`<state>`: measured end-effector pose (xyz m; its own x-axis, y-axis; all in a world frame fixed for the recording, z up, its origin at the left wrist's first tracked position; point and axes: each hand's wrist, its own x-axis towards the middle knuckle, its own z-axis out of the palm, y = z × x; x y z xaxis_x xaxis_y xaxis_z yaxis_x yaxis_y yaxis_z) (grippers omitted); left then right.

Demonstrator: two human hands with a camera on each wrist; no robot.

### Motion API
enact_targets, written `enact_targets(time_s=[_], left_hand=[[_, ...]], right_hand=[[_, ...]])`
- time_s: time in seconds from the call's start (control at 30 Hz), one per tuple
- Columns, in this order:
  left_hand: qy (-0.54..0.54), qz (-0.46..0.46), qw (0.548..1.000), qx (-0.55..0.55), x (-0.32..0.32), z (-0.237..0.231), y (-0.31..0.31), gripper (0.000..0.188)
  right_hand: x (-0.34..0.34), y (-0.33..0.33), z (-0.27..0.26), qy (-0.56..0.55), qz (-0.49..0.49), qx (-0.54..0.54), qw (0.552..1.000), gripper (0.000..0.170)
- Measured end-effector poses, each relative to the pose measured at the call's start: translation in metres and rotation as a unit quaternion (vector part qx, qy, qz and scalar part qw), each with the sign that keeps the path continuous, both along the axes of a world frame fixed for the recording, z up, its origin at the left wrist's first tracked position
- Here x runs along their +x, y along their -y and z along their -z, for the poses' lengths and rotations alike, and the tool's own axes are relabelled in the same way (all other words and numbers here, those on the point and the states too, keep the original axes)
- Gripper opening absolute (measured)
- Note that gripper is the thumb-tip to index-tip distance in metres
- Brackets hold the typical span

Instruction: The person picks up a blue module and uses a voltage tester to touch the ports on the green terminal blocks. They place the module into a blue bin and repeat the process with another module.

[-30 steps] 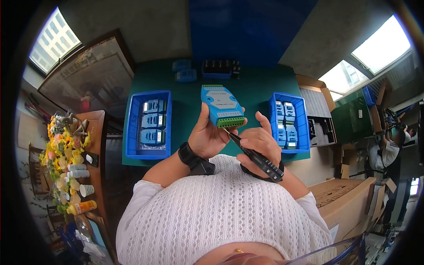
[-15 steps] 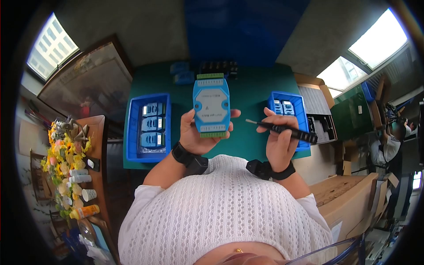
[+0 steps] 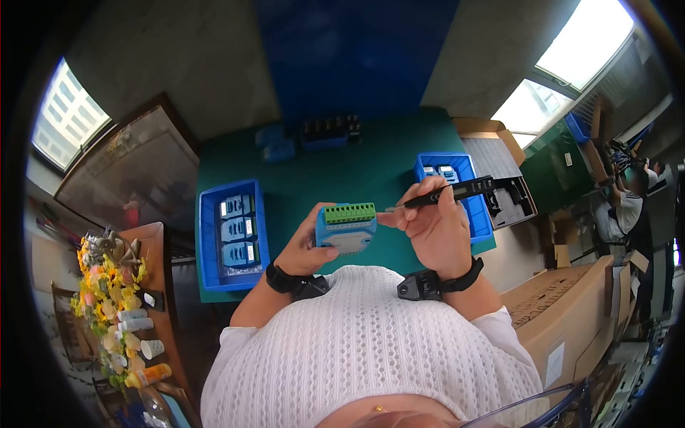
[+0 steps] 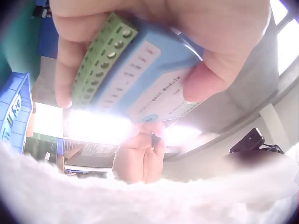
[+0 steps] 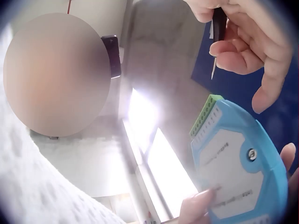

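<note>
A blue module (image 3: pixel 345 239) with a grey label and green screw terminals (image 3: pixel 349 212) is held in my left hand (image 3: pixel 303 246), thumb on the labelled face. Its terminal row faces up toward the head camera. In my right hand (image 3: pixel 442 239) is a black pen-like screwdriver (image 3: pixel 460 190), pinched by the handle, its tip pointing left toward the module. The right wrist view shows the thin metal tip (image 5: pixel 213 72) apart from the module (image 5: pixel 233 163), above its terminal end. Fingers (image 4: pixel 205 84) of the left hand span the module in the left wrist view.
A blue bin (image 3: pixel 264 274) with several similar modules stands at the left of the green table (image 3: pixel 314 167); another bin (image 3: pixel 481 214) stands at the right. More blue modules (image 3: pixel 277 145) and a dark block (image 3: pixel 328 132) lie at the back. An open carton (image 3: pixel 510 153) adjoins the right bin.
The screwdriver tip has left the terminals. The left hand has lowered the module and tilted it, terminals up. The right hand has turned palm up, its screwdriver swung level. The head view has shifted.
</note>
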<state>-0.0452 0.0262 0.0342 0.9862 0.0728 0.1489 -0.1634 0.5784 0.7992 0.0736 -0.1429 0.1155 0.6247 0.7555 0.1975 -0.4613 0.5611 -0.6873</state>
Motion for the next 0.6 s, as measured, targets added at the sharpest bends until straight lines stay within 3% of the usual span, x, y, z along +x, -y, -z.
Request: enact_targets(time_s=[0.1, 0.13, 0.2, 0.3, 0.43, 0.53, 0.6], left_hand=[[0.005, -0.029, 0.999, 0.041, 0.001, 0.002, 0.000, 0.058], [0.009, -0.075, 0.991, 0.113, 0.001, -0.001, 0.002, 0.059], [0.015, -0.162, 0.953, 0.254, -0.002, -0.014, 0.008, 0.061], [0.109, -0.236, 0.867, 0.426, 0.000, -0.023, 0.007, 0.061], [0.153, -0.276, 0.831, 0.457, -0.002, -0.028, 0.009, 0.062], [0.160, -0.263, 0.806, 0.505, -0.004, -0.034, 0.009, 0.062], [0.158, -0.256, 0.802, 0.516, -0.004, -0.033, 0.009, 0.063]], right_hand=[[0.000, 0.000, 0.001, 0.027, -0.017, 0.018, 0.999, 0.030], [-0.001, 0.000, 0.000, 0.027, -0.020, 0.024, 0.999, 0.030], [0.000, 0.002, 0.005, 0.055, -0.001, 0.012, 0.998, 0.030], [-0.002, 0.005, 0.006, 0.083, 0.016, -0.003, 0.996, 0.030], [-0.008, 0.012, 0.002, 0.112, 0.042, -0.053, 0.991, 0.032], [-0.011, 0.011, 0.006, 0.242, 0.091, -0.033, 0.966, 0.032], [-0.011, 0.011, 0.008, 0.271, 0.090, -0.015, 0.958, 0.030]])
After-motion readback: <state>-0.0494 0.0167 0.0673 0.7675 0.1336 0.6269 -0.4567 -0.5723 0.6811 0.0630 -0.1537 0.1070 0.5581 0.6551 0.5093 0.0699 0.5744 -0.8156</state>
